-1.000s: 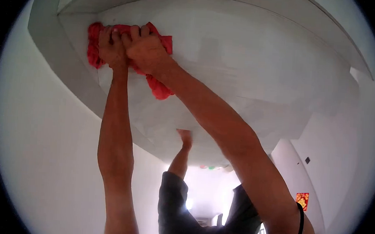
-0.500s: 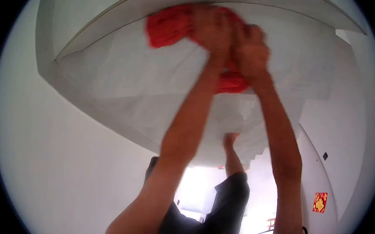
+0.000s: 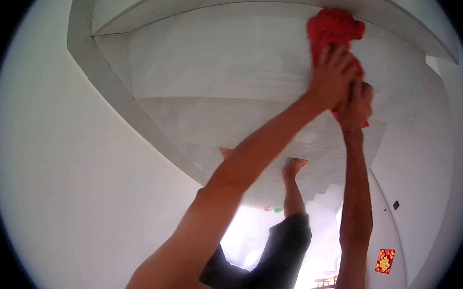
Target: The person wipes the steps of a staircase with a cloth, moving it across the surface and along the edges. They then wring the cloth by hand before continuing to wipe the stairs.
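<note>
A bunched red cloth (image 3: 336, 27) lies on a pale grey stair tread (image 3: 210, 54), near the foot of the riser behind it. Pressed down on its middle is my left hand (image 3: 332, 79), fingers bent over the fabric. My right hand (image 3: 357, 106) sits just beside and nearer to me, closed around the cloth's near part. A small red corner pokes out by the right wrist. The fabric under both palms is hidden.
The riser (image 3: 223, 0) rises behind the tread. A grey skirting (image 3: 113, 94) and white wall (image 3: 83, 173) run along the left. My bare foot (image 3: 296, 164) stands on a lower step. A red-and-gold paper (image 3: 385, 261) hangs on the right wall.
Both hands have moved to the right along the tread with the red cloth. The cloth has become more bunched and now extends ahead of the fingers. The view has shifted slightly.
</note>
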Action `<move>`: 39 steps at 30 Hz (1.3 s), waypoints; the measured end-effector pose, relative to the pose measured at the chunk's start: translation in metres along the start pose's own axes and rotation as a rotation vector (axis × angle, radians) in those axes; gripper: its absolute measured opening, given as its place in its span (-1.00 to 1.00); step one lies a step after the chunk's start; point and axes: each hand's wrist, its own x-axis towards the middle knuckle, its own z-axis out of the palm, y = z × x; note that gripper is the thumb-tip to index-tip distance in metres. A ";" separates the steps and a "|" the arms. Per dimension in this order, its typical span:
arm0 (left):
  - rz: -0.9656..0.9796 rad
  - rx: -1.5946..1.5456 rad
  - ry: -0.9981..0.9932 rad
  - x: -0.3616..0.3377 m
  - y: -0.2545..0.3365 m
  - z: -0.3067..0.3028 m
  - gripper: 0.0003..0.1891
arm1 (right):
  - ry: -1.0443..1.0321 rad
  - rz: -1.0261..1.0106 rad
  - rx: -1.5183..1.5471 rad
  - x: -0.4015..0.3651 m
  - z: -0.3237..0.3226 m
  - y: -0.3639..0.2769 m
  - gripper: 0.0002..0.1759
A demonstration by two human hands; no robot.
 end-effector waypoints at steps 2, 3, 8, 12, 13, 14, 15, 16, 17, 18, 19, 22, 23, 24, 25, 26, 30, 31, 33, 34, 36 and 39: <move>-0.076 0.091 0.007 -0.019 -0.034 -0.054 -0.70 | -0.021 -0.126 0.028 0.013 0.003 -0.062 -0.48; -0.099 0.132 0.042 -0.038 -0.062 -0.079 -0.70 | -0.114 -0.120 0.019 0.015 0.015 -0.099 -0.58; -0.279 0.440 0.096 -0.130 -0.150 -0.217 -0.67 | -0.119 -0.486 0.339 0.003 0.070 -0.253 -0.73; -0.399 0.615 0.082 -0.173 -0.212 -0.272 -0.61 | 0.066 -0.454 0.217 0.005 0.093 -0.352 -0.83; -0.426 0.582 0.123 -0.175 -0.226 -0.270 -0.61 | 0.062 -0.449 0.252 0.009 0.096 -0.356 -0.82; -0.451 0.554 0.160 -0.177 -0.235 -0.264 -0.62 | 0.057 -0.441 0.292 0.012 0.096 -0.356 -0.80; -0.474 0.524 0.192 -0.174 -0.238 -0.257 -0.63 | 0.020 -0.448 0.320 0.018 0.095 -0.358 -0.79; -0.473 0.473 0.213 -0.183 -0.255 -0.256 -0.62 | -0.018 -0.453 0.347 0.019 0.106 -0.361 -0.77; -0.464 0.429 0.231 -0.179 -0.254 -0.248 -0.61 | -0.080 -0.473 0.370 0.028 0.105 -0.348 -0.75; -0.450 0.386 0.248 -0.171 -0.246 -0.240 -0.60 | -0.109 -0.489 0.379 0.036 0.108 -0.335 -0.73; -0.466 0.405 0.224 -0.156 -0.240 -0.228 -0.56 | -0.138 -0.504 0.389 0.042 0.116 -0.322 -0.71; -0.455 0.433 0.230 -0.095 -0.209 -0.156 -0.51 | -0.055 -0.485 0.298 0.068 0.108 -0.253 -0.64; -0.408 0.424 0.270 -0.077 -0.194 -0.124 -0.53 | 0.027 -0.428 0.225 0.075 0.075 -0.204 -0.61; -0.380 0.372 0.379 -0.045 -0.158 -0.090 -0.55 | 0.006 -0.434 0.200 0.083 0.055 -0.165 -0.52; -0.437 0.329 0.172 -0.022 -0.145 -0.067 -0.56 | 0.010 -0.381 0.144 0.090 0.055 -0.128 -0.45; -0.283 0.469 0.237 -0.010 -0.136 -0.021 -0.57 | 0.042 -0.300 0.139 0.093 0.057 -0.088 -0.39; -0.183 0.205 0.371 0.067 -0.014 0.098 -0.77 | 0.039 0.045 -0.094 0.078 -0.004 0.053 -0.43; -0.182 0.115 0.277 0.078 0.016 0.110 -0.71 | 0.040 0.092 -0.138 0.069 -0.012 0.091 -0.37; -0.205 -0.066 0.091 0.100 0.075 0.134 -0.61 | 0.109 0.198 -0.132 0.048 -0.032 0.137 -0.38; -0.232 -0.112 -0.013 0.107 0.099 0.134 -0.56 | 0.136 0.251 -0.148 0.041 -0.042 0.153 -0.39; -0.159 -0.192 0.039 0.103 0.132 0.159 -0.55 | 0.115 0.314 -0.170 0.024 -0.058 0.179 -0.43; -0.012 -0.280 -0.158 0.080 0.163 0.150 -0.56 | -0.133 0.498 -0.324 -0.001 -0.096 0.205 -0.45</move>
